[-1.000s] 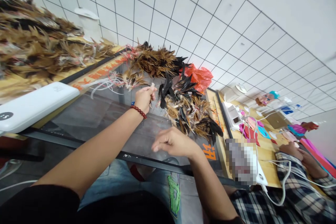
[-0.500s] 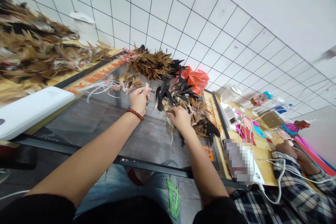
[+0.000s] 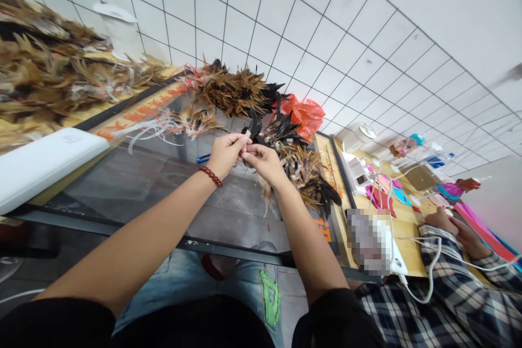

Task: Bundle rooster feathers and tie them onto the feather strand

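My left hand point(image 3: 229, 153) is closed in a pinch, with a small pale tip point(image 3: 247, 133) poking out above the thumb; the rest of what it grips is hidden. Against it, my right hand point(image 3: 266, 164) pinches too, its fingertips meeting the left ones. What lies between them is too small to make out. Just behind the fingers stand black feathers point(image 3: 255, 124). To the right spreads a loose pile of brown and black feathers point(image 3: 304, 160). A slim blue tool point(image 3: 203, 159) lies by my left wrist, partly covered.
Tied brown feather bundles point(image 3: 234, 89) lie at the back beside a red plastic bag point(image 3: 304, 115). White strings point(image 3: 157, 129) trail at left. A white power bank point(image 3: 53, 166) sits at the left edge. On the right, a co-worker's hands point(image 3: 457, 228) rest near cables and coloured pieces.
My right hand has moved from the feather pile up and left to meet my left hand. The left has shifted slightly right, uncovering more of the blue tool.
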A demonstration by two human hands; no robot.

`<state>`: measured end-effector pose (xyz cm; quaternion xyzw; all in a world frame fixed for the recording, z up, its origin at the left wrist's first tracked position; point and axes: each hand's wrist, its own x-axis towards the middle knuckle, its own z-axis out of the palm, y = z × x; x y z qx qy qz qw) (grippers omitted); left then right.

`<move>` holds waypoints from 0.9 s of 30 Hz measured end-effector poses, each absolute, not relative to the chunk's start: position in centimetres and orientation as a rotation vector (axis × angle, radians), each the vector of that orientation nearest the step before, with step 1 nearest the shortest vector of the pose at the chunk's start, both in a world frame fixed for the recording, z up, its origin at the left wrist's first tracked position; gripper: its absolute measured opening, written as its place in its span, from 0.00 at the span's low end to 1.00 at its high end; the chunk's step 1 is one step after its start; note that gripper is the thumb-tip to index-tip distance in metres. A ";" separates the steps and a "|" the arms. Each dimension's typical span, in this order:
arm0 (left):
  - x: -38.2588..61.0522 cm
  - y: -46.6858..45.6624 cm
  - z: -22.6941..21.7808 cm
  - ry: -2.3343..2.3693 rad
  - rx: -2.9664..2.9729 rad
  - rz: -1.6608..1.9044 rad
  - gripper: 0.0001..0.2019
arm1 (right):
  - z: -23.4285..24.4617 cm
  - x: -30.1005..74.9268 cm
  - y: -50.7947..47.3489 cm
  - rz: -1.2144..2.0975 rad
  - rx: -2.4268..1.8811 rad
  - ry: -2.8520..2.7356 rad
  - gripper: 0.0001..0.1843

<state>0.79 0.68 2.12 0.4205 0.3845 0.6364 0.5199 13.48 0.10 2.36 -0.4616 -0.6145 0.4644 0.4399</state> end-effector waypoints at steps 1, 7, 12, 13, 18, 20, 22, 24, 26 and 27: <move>0.7 0.8 2.1 0.924 0.970 1.533 0.06 | 2.6 14.1 0.0 1.107 -1.187 -1.476 0.17; -0.5 2.3 2.1 1.046 0.516 1.699 0.09 | 4.4 22.3 -1.2 0.716 -1.256 -1.096 0.17; -0.7 2.7 2.0 1.097 0.443 1.770 0.09 | 5.2 27.8 -3.3 0.071 -1.653 -1.160 0.14; -0.6 2.7 1.9 1.094 0.465 1.777 0.08 | 5.5 28.5 -4.0 0.055 -1.629 -1.142 0.14; 0.0 2.3 1.6 1.076 0.557 1.758 0.07 | 7.8 30.1 -7.8 0.747 -1.169 -0.961 0.15; 0.3 2.1 1.4 1.075 0.593 1.741 0.08 | 8.3 30.6 -9.6 1.017 -1.115 -0.979 0.15; 0.6 2.0 1.3 1.088 0.619 1.722 0.08 | 8.2 31.0 -11.7 1.204 -1.189 -1.131 0.13; 0.8 1.8 1.1 1.106 0.637 1.709 0.08 | 8.1 31.2 -13.9 1.469 -1.344 -1.441 0.12; 1.0 1.8 0.9 1.120 0.666 1.702 0.07 | 8.4 31.0 -15.8 1.845 -1.441 -1.827 0.13; 1.0 1.8 0.7 1.125 0.691 1.701 0.07 | 8.8 30.7 -16.5 1.941 -1.468 -1.985 0.19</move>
